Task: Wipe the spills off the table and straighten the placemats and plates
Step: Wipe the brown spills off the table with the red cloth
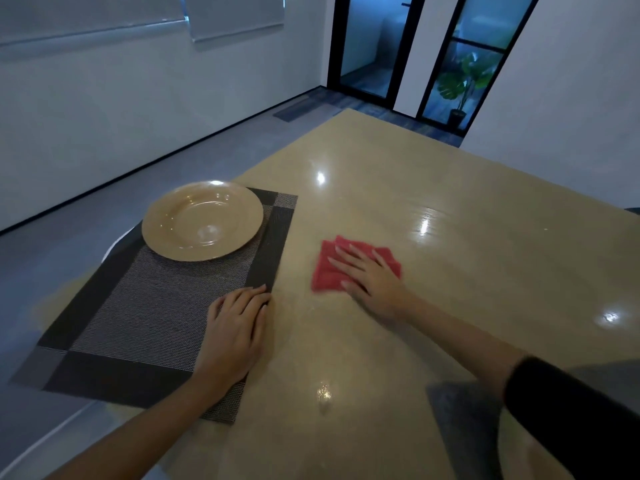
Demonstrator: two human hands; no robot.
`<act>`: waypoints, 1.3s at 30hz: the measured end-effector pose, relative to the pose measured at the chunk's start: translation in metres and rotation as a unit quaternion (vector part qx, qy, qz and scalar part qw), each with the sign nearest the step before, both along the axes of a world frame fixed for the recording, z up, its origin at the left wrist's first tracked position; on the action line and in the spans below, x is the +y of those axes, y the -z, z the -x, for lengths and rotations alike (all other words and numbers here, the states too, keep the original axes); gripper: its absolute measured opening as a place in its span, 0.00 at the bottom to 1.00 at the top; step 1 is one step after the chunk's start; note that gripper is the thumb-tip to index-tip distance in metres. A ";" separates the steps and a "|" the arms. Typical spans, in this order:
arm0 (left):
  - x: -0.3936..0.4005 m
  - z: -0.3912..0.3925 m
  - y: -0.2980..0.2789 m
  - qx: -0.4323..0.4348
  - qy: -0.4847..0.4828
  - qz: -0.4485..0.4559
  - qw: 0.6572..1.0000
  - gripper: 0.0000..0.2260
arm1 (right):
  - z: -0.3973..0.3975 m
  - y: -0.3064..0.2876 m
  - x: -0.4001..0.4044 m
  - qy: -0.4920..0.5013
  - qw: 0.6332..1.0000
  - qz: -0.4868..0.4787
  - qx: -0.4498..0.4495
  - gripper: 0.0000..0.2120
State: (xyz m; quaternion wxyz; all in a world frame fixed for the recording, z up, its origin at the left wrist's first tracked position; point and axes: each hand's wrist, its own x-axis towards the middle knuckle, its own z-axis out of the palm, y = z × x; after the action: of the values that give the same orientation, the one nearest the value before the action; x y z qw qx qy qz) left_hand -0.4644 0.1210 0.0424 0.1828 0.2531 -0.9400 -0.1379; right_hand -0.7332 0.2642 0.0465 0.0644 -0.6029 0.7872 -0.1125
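A dark woven placemat [152, 306] lies skewed at the left of the glossy tan table [433, 188], its left corner hanging over the table edge. A tan plate [202, 220] sits on the mat's far end, partly off its far-left border. My left hand [235, 336] rests flat on the mat's near right edge, fingers together. My right hand [369, 277] presses flat on a folded red cloth [327, 268] on the table to the right of the mat. A faint wet smear [323, 393] glints on the table near me.
A grey mat corner [464, 420] shows at the near right, partly under my dark sleeve. Beyond the table's left edge is grey floor and a white chair edge [117, 242]. A potted plant [460, 84] stands behind glass doors at the back.
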 end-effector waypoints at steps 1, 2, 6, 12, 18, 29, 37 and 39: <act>0.000 0.000 -0.001 0.002 -0.001 0.000 1.000 0.18 | -0.003 0.000 0.024 -0.024 1.000 -0.001 0.000 0.24; 0.000 0.001 -0.002 0.003 -0.002 0.000 1.000 0.18 | 0.003 -0.001 0.045 -0.036 0.999 -0.002 -0.001 0.24; 0.001 0.000 -0.001 0.005 0.004 0.002 1.000 0.18 | 0.060 -0.005 0.065 0.070 0.997 -0.024 0.016 0.29; 0.001 0.000 -0.002 0.008 -0.010 0.008 1.000 0.17 | 0.067 0.000 -0.035 0.262 0.964 -0.032 0.021 0.26; -0.001 -0.002 -0.001 0.007 -0.018 0.015 1.000 0.17 | -0.021 -0.002 -0.068 0.161 0.987 -0.008 0.007 0.24; 0.004 -0.004 -0.009 0.051 -0.018 -0.012 0.998 0.22 | -0.119 -0.001 0.063 -0.060 0.998 -0.015 -0.013 0.23; 0.008 -0.007 -0.014 0.069 -0.013 -0.015 0.997 0.21 | -0.053 -0.003 -0.035 0.156 0.987 -0.020 0.008 0.23; 0.008 -0.008 -0.014 0.070 -0.013 -0.009 0.997 0.21 | -0.070 -0.002 -0.041 0.148 0.989 -0.020 0.009 0.23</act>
State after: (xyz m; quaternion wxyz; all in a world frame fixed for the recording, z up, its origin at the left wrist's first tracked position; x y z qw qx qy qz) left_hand -0.4566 0.1286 0.0562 0.2477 0.2570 -0.9201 -0.1614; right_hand -0.6635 0.2236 0.0485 0.0517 -0.4790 0.8706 -0.0995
